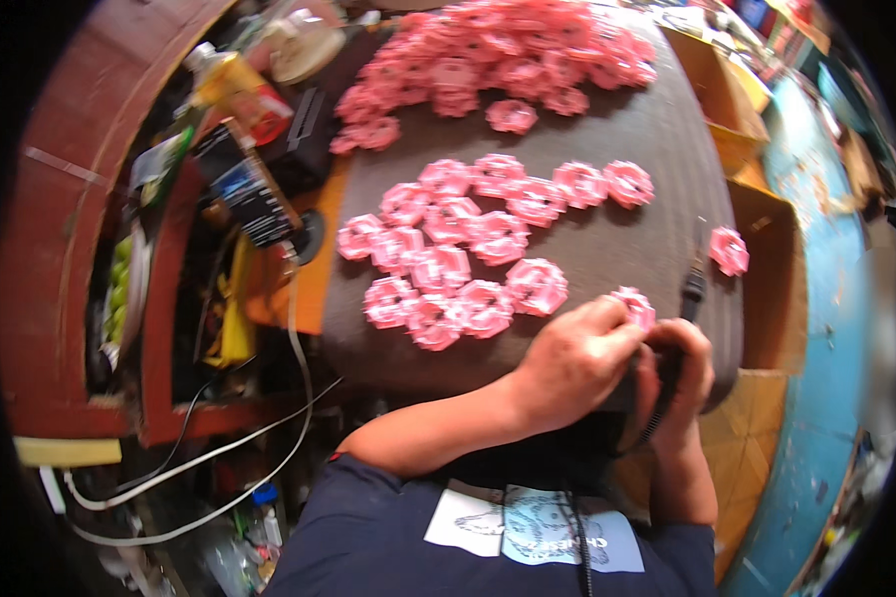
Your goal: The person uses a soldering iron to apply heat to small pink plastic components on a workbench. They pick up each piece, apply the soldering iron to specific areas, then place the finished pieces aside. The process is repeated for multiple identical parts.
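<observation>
At the left of the frame, a phone (244, 189) leans, a white cable (295, 341) at its lower end. Loose pink flowers (439, 270) lie mid-frame on the desk (657, 249), below a dense heap (498, 55) at the top. Lower right of centre, the left hand (579, 360) pinches a pink flower (634, 306), close beside the right hand (682, 363), whose grip I cannot tell. A black-handled tool (694, 286) points upward there; another flower (729, 251) sits far right.
</observation>
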The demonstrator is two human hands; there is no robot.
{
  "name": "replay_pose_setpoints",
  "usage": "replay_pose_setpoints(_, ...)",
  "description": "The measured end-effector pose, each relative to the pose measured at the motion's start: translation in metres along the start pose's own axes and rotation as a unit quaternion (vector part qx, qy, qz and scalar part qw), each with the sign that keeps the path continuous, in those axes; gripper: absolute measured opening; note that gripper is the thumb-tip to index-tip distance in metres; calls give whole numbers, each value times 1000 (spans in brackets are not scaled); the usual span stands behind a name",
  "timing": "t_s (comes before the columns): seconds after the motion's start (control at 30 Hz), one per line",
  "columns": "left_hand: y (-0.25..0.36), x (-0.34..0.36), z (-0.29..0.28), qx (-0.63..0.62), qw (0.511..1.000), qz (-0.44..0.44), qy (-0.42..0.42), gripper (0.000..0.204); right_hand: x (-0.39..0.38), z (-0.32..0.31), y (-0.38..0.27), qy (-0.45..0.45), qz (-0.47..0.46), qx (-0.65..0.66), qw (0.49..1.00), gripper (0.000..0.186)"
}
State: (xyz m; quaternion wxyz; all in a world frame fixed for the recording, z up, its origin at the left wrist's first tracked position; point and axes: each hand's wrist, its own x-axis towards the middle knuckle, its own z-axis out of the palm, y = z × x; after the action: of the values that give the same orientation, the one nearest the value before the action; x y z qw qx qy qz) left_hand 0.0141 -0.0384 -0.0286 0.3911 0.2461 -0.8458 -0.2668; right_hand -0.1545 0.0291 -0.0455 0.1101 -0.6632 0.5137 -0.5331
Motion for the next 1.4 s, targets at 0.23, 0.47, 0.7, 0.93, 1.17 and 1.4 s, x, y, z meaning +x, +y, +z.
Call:
replay_pose_setpoints(0.23,-6,-5,0,7,1000,-17,-10,26,-7,8,-1,34,54,20,998,31)
replay_pose_setpoints(0.47,-7,3,-1,-11,1000,-23,-2,19,-2,4,-1,41,-54,-35,997,40)
replay_pose_setpoints(0.7,-5,6,-1,-10,999,-41,-2,15,2,3,0,25,-160,-77,984,46)
replay_pose_setpoints(0.93,-4,4,-4,-8,999,-45,-8,16,5,9,-2,34,-144,-70,986,45)
replay_pose_setpoints(1.17,0,9,-4,1,999,-38,3,17,3,4,0,31,-124,-62,990,42)
replay_pose_setpoints(1.4,-1,7,-4,5,998,-57,-14,20,-15,-35,-8,3,-130,-56,990,51)
